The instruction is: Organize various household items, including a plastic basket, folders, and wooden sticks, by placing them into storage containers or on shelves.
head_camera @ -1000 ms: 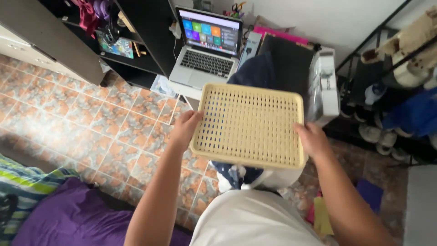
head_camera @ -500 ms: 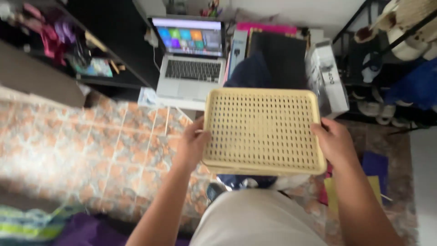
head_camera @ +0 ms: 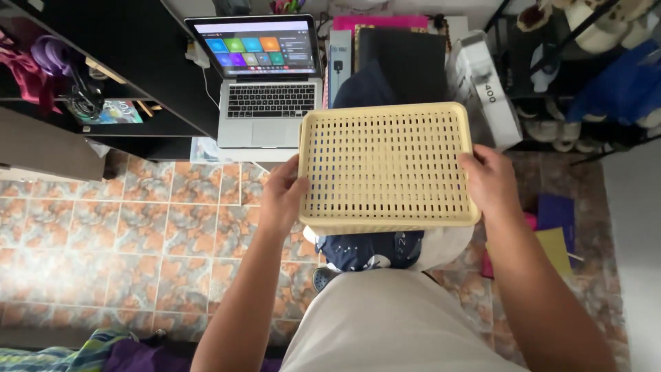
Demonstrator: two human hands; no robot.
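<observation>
Head view: you look down at your two hands holding a pale yellow perforated basket (head_camera: 385, 165) in mid-air, flat side up.
Left grip: your left hand (head_camera: 282, 194) clasps the basket's left edge, fingers curled under it.
Right grip: your right hand (head_camera: 490, 180) clasps the right edge.
Basket's place: above a dark blue cloth (head_camera: 368, 249), near your body.
Far left: an open laptop (head_camera: 265, 83) on a white surface (head_camera: 206, 150).
Below: orange tiled floor (head_camera: 124, 227).
</observation>
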